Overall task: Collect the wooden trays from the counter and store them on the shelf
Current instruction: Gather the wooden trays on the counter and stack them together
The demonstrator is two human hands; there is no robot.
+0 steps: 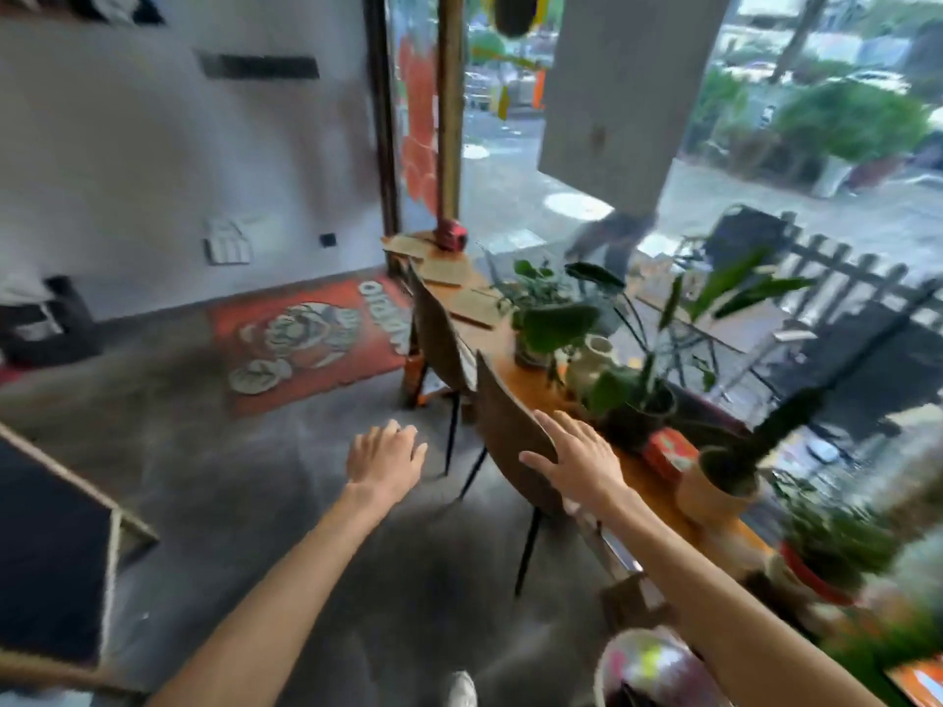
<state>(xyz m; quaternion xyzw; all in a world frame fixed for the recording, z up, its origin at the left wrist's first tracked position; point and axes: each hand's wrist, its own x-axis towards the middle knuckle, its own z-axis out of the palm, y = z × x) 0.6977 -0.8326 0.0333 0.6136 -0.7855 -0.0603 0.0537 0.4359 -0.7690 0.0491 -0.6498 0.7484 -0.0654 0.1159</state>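
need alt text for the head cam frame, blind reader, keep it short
Both bare hands, left hand and right hand, reach forward empty and open over a grey floor toward a long wooden counter along a window. Flat wooden trays lie at its far end, past two brown chairs and potted plants.

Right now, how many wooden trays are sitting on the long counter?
3, in a row at the counter's far end: one by the red object, one in the middle, one nearest the plants. More could hide behind the leaves.
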